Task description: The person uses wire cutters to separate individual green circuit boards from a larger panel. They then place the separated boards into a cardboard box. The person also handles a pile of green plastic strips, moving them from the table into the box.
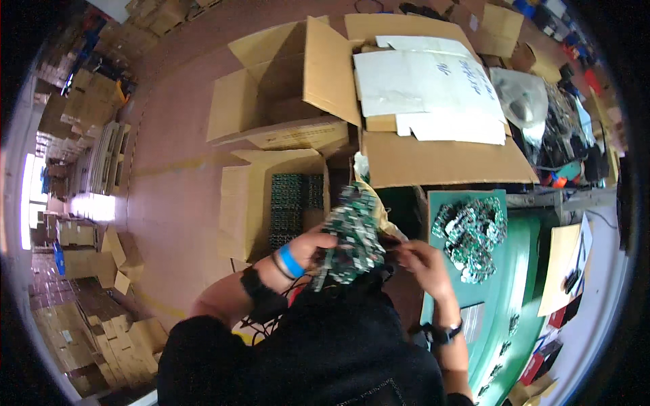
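Warehouse all around: reddish floor [169, 135], piled cartons [68, 325] along the left. Holds a loose bunch of green-and-white circuit boards [352, 243] in the left hand [313, 245], up by the near right corner of an open carton [242, 203], fingers wrapped against the bunch's left side, likely to support so many overlapping pieces. Has the right hand [423, 264] at the opposite side, fingers drawn close together, perhaps for steadying; cannot tell, through the blur, about a firm grip on anything. Shows stacked boards [286, 203] in tight rows along the right wall of the open carton, presumably to save room and prevent sliding. Has another heap of boards [474, 237] toward the far edge of a green worktop [441, 201], apparently for easy reach on the right, next to a green conveyor belt [525, 260]. Beyond, white cardboard sheets [426, 81] flat atop a big carton [440, 162], maybe just parked there, clear of both hands.
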{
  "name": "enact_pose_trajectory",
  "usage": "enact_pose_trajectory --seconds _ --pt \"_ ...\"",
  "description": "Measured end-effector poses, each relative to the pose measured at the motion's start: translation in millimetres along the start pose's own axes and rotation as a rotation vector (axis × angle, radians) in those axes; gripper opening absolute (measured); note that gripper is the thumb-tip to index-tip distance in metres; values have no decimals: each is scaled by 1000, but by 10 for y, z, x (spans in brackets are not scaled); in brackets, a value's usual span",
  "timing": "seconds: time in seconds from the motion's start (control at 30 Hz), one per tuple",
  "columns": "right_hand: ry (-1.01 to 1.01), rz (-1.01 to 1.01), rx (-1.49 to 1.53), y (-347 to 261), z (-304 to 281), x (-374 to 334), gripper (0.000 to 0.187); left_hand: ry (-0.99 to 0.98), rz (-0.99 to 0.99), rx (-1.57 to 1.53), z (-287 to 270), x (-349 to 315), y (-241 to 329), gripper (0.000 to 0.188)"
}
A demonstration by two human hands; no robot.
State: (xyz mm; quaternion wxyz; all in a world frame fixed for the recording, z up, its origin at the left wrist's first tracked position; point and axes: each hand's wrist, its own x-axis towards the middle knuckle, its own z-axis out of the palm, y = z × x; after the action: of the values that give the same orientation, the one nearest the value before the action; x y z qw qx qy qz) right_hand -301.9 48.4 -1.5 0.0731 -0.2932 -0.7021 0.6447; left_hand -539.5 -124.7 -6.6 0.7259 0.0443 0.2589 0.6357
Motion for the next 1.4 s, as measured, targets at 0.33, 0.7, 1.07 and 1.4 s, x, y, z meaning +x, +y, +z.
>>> enact_pose_trajectory --seconds 0.33,0.7,1.07,1.4 --pt "-17 298 916 -370 1603 2938 48 290 776 67 -358 -860 1673 57" --pt "76 289 1075 518 1868 2387 19 328 701 -74 -1321 518 2780 31" --pt "50 465 1202 848 1795 1916 21 1060 132 91 -2523 2013 2113 57" --pt "-75 511 1181 861 1807 1754 23 1566 -84 863 -3641 2303 2080 100"
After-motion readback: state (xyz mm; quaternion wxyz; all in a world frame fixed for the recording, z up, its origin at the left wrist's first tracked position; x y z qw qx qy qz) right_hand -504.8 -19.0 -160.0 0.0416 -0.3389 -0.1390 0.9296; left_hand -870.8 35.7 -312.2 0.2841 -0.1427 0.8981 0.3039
